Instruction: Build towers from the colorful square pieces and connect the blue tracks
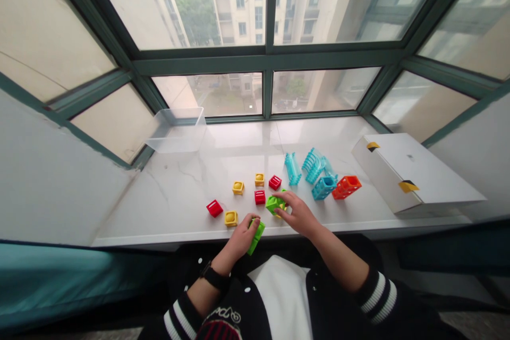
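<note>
My left hand (pixel 243 236) is closed around a bright green toy block (pixel 256 236) at the front edge of the sill. To its right, my right hand (pixel 297 212) grips a second green block (pixel 274 204) between thumb and fingers. A yellow block (pixel 281 211) shows partly behind that hand; whether it touches the fingers I cannot tell. Around the hands lie several small cubes, among them a red block (pixel 260 197), a red block (pixel 274 182), a yellow block (pixel 259 179), a yellow block (pixel 238 187), a yellow block (pixel 231 218) and a red block (pixel 214 208).
Right of the hands are light-blue track pieces (pixel 314 166), a blue lattice block (pixel 323 188) and an orange lattice block (pixel 346 187). A white box (pixel 418 175) stands at the far right. At the back left is a clear plastic bin (pixel 177 130), near the window.
</note>
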Demonstrator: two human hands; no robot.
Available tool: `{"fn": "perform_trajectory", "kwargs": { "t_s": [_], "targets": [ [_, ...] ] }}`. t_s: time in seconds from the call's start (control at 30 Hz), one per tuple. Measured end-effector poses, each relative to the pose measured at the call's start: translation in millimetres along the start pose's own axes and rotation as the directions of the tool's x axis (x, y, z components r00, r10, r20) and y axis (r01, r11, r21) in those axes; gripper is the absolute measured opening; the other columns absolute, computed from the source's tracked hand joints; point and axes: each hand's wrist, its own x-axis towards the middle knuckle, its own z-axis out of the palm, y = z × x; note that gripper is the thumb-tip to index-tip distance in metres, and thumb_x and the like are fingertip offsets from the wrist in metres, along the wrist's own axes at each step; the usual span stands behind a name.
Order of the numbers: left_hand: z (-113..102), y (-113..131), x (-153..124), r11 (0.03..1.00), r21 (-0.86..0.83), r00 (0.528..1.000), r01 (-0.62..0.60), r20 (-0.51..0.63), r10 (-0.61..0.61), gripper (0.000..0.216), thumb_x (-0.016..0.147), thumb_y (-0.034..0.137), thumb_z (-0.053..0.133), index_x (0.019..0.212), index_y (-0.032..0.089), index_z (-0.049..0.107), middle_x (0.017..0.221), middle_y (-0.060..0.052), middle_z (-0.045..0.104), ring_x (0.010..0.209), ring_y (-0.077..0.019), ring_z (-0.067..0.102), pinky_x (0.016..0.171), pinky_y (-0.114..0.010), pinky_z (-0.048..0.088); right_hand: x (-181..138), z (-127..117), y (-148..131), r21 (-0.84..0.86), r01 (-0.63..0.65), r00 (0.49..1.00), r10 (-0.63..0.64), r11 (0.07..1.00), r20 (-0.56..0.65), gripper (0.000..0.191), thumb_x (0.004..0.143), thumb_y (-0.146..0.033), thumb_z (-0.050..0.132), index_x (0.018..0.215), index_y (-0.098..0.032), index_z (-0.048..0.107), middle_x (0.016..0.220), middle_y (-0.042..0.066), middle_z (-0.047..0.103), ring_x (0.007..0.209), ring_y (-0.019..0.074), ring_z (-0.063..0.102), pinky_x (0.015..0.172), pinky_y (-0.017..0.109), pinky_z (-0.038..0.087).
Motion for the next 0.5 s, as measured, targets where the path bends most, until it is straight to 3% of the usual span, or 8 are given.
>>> {"fn": "perform_trajectory", "kwargs": {
  "t_s": [0.1,0.2,0.5],
  "targets": [
    [1.6,-2.5,0.5,0.966,-0.218,0.990,0.141,0.055,-0.132,0.058,0.098,0.076,0.042,0.119,0.025,0.060,0.090,-0.003,0.067,0.081,-0.0239,0.071,0.076,-0.038,0.059,2.0,-0.3,9.0,0.014,-0.036,0.994,0.038,0.999,-0.101,0.038,0.094,-0.030,0.069,0.132,-0.027,0.064,0.125,0.009,0.069,0.111,0.0256,0.068,0.099,0.042,0.057],
    [3.2,-3.9,-0.4,0.911,-0.364,0.981,0.195,0.088,-0.175,0.056,0.096,0.075,0.047,0.118,0.025,0.061,0.092,-0.002,0.066,0.076,-0.0231,0.071,0.070,-0.038,0.060,8.8,4.8,16.7,-0.031,-0.065,0.987,0.060,0.997,-0.150,0.037,0.093,-0.032,0.071,0.128,-0.025,0.063,0.123,0.009,0.069,0.107,0.0263,0.067,0.098,0.043,0.056],
    [1.9,-0.8,-7.6,0.865,-0.468,0.983,0.183,0.100,-0.154,0.064,0.087,0.078,0.061,0.118,0.022,0.063,0.085,0.000,0.065,0.070,-0.0206,0.069,0.065,-0.034,0.058,61.8,45.7,30.9,-0.123,0.003,0.999,-0.009,0.992,-0.051,0.044,0.084,-0.020,0.076,0.126,-0.023,0.059,0.122,0.010,0.067,0.105,0.0259,0.066,0.096,0.045,0.056]
  ]
}}
